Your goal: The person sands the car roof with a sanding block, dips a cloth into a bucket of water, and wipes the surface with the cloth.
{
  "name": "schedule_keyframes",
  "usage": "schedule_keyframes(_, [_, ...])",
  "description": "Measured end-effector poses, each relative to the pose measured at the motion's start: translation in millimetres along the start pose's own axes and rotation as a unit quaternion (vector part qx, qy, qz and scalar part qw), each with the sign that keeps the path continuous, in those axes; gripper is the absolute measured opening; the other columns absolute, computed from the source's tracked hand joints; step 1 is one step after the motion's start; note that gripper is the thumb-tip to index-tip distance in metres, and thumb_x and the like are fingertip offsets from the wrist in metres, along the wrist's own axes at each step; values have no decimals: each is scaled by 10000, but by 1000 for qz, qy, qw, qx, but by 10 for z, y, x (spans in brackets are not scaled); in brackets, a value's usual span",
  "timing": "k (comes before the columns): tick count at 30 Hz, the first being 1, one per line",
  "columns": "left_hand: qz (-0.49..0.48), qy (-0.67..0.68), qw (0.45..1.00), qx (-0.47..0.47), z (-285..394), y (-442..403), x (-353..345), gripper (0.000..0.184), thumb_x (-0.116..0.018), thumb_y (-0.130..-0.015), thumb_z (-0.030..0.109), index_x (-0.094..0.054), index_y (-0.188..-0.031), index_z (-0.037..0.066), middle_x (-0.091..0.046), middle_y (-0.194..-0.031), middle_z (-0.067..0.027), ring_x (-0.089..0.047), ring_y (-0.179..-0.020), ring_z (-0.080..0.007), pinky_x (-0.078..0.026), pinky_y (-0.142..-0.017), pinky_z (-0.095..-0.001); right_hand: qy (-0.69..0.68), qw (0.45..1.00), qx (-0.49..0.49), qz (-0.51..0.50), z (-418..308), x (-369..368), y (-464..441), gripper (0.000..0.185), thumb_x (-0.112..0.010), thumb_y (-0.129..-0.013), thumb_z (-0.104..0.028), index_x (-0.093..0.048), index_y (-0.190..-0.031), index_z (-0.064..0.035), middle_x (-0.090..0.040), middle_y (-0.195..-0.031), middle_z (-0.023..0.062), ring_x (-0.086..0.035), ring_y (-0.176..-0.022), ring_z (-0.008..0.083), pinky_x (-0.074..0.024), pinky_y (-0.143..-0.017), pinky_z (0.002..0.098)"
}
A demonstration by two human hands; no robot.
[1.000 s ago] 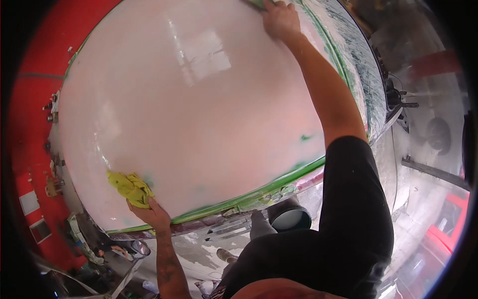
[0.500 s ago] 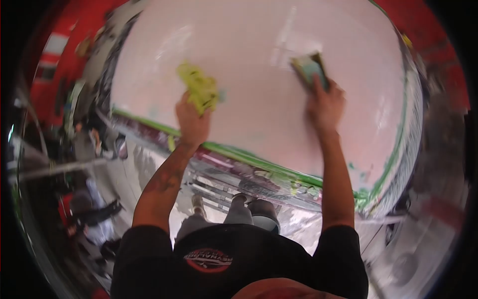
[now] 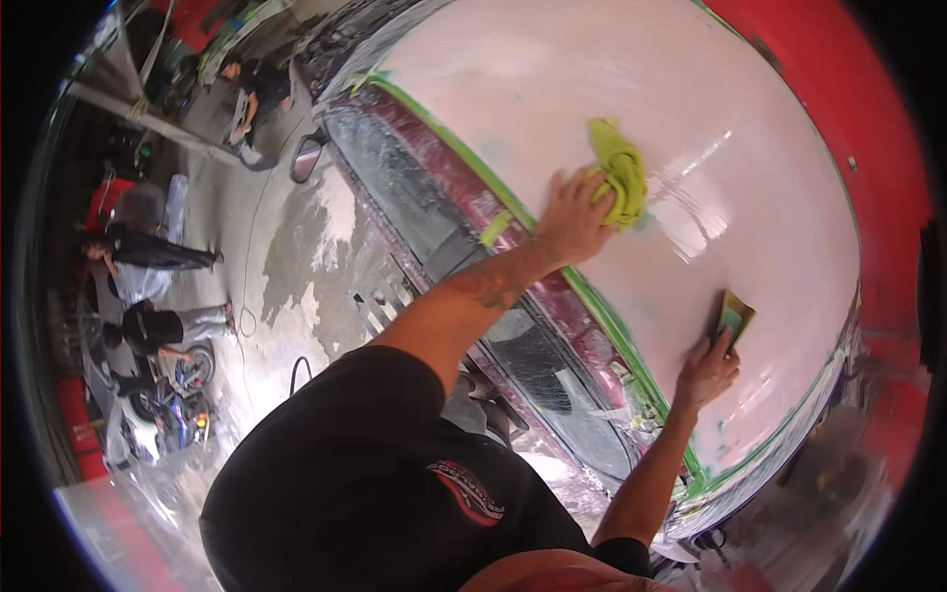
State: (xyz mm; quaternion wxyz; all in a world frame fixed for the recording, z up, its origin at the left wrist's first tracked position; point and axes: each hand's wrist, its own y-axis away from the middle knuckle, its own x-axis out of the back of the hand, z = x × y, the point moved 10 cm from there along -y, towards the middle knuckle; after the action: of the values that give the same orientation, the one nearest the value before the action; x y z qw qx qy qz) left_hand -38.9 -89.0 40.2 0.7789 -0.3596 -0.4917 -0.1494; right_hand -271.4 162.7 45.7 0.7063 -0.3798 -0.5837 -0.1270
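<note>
A pinkish-white, primer-coated car roof (image 3: 533, 84) fills the upper right of the head view, edged with green masking tape (image 3: 449, 138). My left hand (image 3: 575, 212) is on the roof near its taped edge, with a crumpled yellow-green cloth (image 3: 621, 178) held at its fingertips. Further right, my right hand (image 3: 708, 370) grips a sanding block (image 3: 732, 314) wrapped in brownish sandpaper, with a pale green face showing. The block's underside is hidden. A wet-looking sheen lies on the surface between the two hands.
Below the tape run a maroon door frame and dusty side windows (image 3: 543, 365). The car's side mirror (image 3: 307, 158) sticks out at upper left. Other people (image 3: 158, 247) are across the shop, near a motorbike (image 3: 168, 405). A thin cable (image 3: 247, 306) lies on the floor.
My view has turned and shifted, so the roof now appears slanted and further right. The cloth and sanding block are still in my hands. More of the shop floor shows at left.
</note>
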Motion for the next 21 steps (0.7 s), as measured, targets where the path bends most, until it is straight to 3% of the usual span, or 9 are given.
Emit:
schedule_keyframes(4, [-9,145,989,10,-155,1,81,652,-688,-853,437,-513,-1335,33,-387,-1479,-181,-293,-1424,-364,-181,-1138,-614,-186,980,52,43,-871,493,181,421,-552,-991,-229,-537,-1381,-73,-613,-1062,138,-567,-935,278,-470,-790,406])
schedule_keyframes(6, [-27,225,974,14,-238,25,146,693,-723,-836,426,-496,-1358,31,-380,-1487,-185,-287,-1436,-360,-202,-1147,-593,-572,792,-187,-101,-1015,482,386,396,-544,-1006,-193,-526,-1360,-17,-580,-1014,62,-522,-870,154,-438,-752,296])
schedule_keyframes(9, [36,480,870,111,-463,276,427,826,-789,-810,383,-404,-1444,20,-367,-1493,-210,-333,-1422,-361,-293,-1147,-516,-593,779,-186,-88,-1445,795,663,387,-543,-1007,-178,-516,-1340,19,-533,-1007,18,-466,-849,89,-400,-736,234])
schedule_keyframes(11, [-144,632,754,107,-142,711,655,906,-803,-807,330,-316,-1518,50,-466,-1411,-272,-483,-1295,-386,-408,-1077,-431,-625,753,-150,-142,-1778,793,902,409,-550,-1005,-211,-515,-1342,18,-582,-1069,36,-512,-906,93,-429,-784,250])
schedule_keyframes(12, [-177,657,719,143,-151,931,720,974,-807,-814,338,-238,-1550,52,-524,-1362,-237,-537,-1238,-320,-460,-1022,-416,-610,761,-115,-189,-1982,772,1026,424,-558,-998,-191,-502,-1364,16,-582,-1109,42,-522,-932,98,-435,-816,251])
schedule_keyframes(13, [-161,735,643,144,-190,1104,746,917,-787,-849,184,-217,-1558,70,-485,-1372,-179,-537,-1217,-253,-484,-1025,-371,-592,766,-83,-236,-2216,812,1153,443,-566,-992,-171,-489,-1387,15,-581,-1150,49,-532,-958,104,-442,-848,253])
schedule_keyframes(15, [-112,736,655,129,-546,1364,925,889,-768,-857,149,-225,-1560,109,-528,-1299,-147,-554,-1156,-229,-547,-944,-369,-620,722,-77,-296,-2699,898,1442,488,-585,-967,-106,-463,-1425,9,-569,-1227,49,-542,-978,105,-455,-856,255])
schedule_keyframes(17, [-210,795,513,247,-861,1759,855,790,-742,-866,132,-306,-1523,197,-525,-1281,-134,-563,-1153,-243,-612,-776,-389,-573,735,-50,-359,-2978,829,1723,563,-657,-906,-120,-473,-1434,-47,-530,-1276,77,-562,-1043,163,-463,-894,303])
schedule_keyframes(21, [-233,808,428,331,-1595,2285,1078,712,-685,-900,100,-326,-1506,204,-492,-1316,-137,-565,-1174,-267,-594,-855,-436,-517,694,95,-493,-3951,1227,2032,848,-759,-742,-67,-392,-1506,-97,-463,-1357,135,-511,-1201,271,-457,-960,360])
